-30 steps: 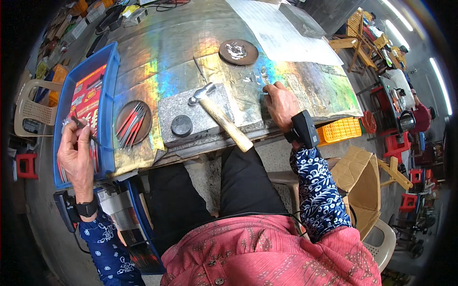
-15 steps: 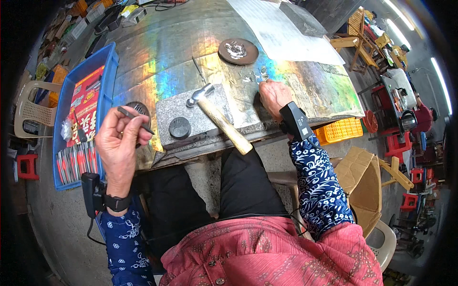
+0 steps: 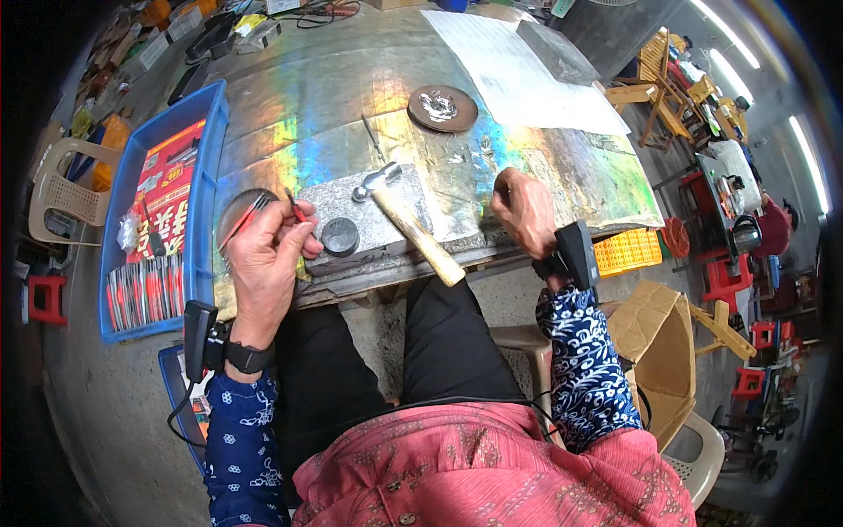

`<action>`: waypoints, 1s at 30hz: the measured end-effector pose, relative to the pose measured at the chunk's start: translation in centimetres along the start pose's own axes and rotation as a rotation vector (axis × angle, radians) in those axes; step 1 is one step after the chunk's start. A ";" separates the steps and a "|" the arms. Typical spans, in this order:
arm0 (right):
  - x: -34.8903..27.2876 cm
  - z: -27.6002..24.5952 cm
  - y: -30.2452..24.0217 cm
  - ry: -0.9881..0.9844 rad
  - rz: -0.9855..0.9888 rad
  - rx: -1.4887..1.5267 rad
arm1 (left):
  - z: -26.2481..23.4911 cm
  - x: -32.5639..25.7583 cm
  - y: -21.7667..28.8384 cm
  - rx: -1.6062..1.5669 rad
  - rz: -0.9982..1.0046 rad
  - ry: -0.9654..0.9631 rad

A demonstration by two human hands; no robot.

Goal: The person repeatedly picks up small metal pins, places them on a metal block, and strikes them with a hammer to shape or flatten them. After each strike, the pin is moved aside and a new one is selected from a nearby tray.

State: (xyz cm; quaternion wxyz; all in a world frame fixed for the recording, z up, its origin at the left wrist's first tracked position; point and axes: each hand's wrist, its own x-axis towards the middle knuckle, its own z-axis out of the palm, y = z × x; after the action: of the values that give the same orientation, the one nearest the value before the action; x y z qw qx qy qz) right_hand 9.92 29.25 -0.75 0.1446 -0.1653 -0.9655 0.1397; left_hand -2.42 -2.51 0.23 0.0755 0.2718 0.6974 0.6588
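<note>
My left hand (image 3: 270, 259) is closed on slim red-and-black pieces (image 3: 237, 227) that stick out past the fingers; their exact kind is unclear. It hovers beside a dark round dish (image 3: 235, 207), partly hidden behind it. To its right, a black round block (image 3: 340, 235) rests on a grey stone slab (image 3: 330, 192). A ball-peen hammer (image 3: 413, 235) lies across the slab, its wooden handle overhanging the table's front edge. Near that edge, my right hand (image 3: 524, 211) has its fingers curled; whether they hold anything is hidden. A thin pointed tool (image 3: 373, 139) lies beyond the slab.
A brown dish (image 3: 465, 114) holding silvery slivers stands farther back. At left is a blue tray (image 3: 219, 140) with red printed sheets and a row of thin packets. White paper (image 3: 527, 97) and a dark block (image 3: 558, 53) occupy the far right. An open cardboard box (image 3: 654, 351) sits below.
The dark stick in my left hand no longer shows; red-and-black pieces appear there, and that hand is farther right. My right hand has drawn back slightly nearer me. The view has shifted a little.
</note>
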 end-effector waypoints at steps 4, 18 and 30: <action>-1.8 -1.4 -2.9 0.089 -0.040 0.266 | 0.6 -0.2 -0.7 -0.035 -0.044 0.041; -6.4 -2.1 -12.9 0.033 -0.194 0.724 | 0.5 -2.5 0.8 -0.261 -0.057 0.074; -7.9 -0.9 -17.4 -0.050 -0.126 1.060 | 1.2 -5.5 2.7 -0.824 -0.280 0.001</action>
State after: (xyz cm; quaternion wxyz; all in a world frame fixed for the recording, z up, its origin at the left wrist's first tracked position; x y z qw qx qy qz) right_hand 12.47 10.86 3.82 0.1934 -0.0081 -0.7738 0.6031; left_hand 3.49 -4.09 1.29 0.2660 0.1217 0.4062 0.8657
